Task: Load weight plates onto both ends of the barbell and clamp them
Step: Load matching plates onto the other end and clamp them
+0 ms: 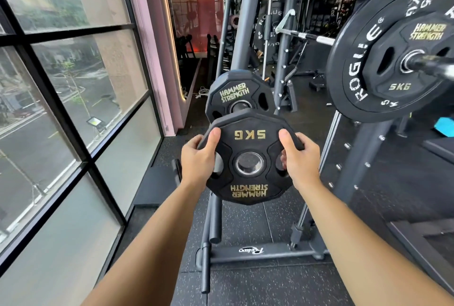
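I hold a black 5 kg Hammer Strength plate (250, 191) in front of me, its gold lettering upside down. My left hand (199, 160) grips its left edge and my right hand (300, 158) grips its right edge, fingers through the grip holes. Just behind it, another 5 kg plate (235, 93) sits on the storage rack. At the upper right, the barbell sleeve (434, 64) carries a large Rogue plate (353, 77) with a small 5 kg plate (403, 84) outside it. No clamp is visible.
A grey plate storage rack (208, 251) with bare pegs stands on the black rubber floor below my hands. Grey rack uprights (248, 18) rise behind. A large window (73, 99) fills the left side. Other gym machines stand in the background.
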